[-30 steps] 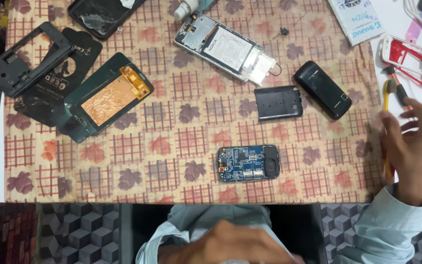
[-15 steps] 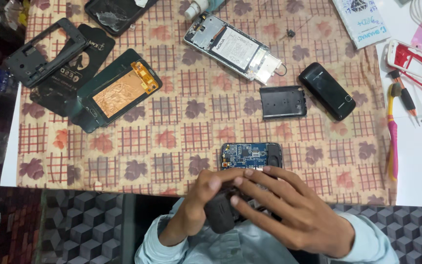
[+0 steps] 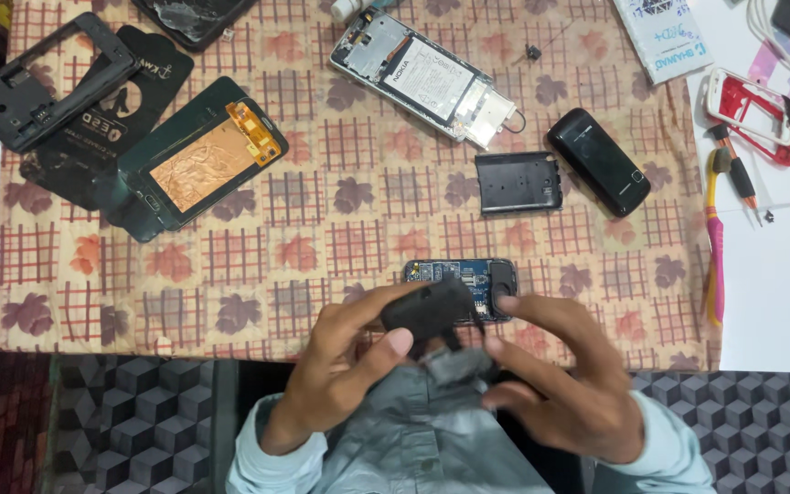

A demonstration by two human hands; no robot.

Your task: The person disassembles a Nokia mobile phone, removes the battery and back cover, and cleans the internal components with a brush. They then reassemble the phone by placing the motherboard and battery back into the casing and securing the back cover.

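Both hands meet at the near table edge on a small black phone housing part (image 3: 427,311). My left hand (image 3: 345,370) pinches it from the left with thumb and fingers. My right hand (image 3: 560,375) touches its right side, fingers curled. Just behind the part lies a blue phone circuit board (image 3: 464,274) on the patterned cloth (image 3: 322,238), partly hidden by the housing.
A black back cover (image 3: 518,181) and a black phone body (image 3: 598,161) lie right of centre. An opened phone with battery (image 3: 427,78) sits at the back. A copper-backed screen panel (image 3: 198,165) and black frame (image 3: 43,82) lie left. Screwdrivers (image 3: 733,174) and a red-white frame (image 3: 750,112) rest right.
My right hand left the tools at the right edge and came to the middle. Both hands then lifted the black housing part up to the table edge by the circuit board.
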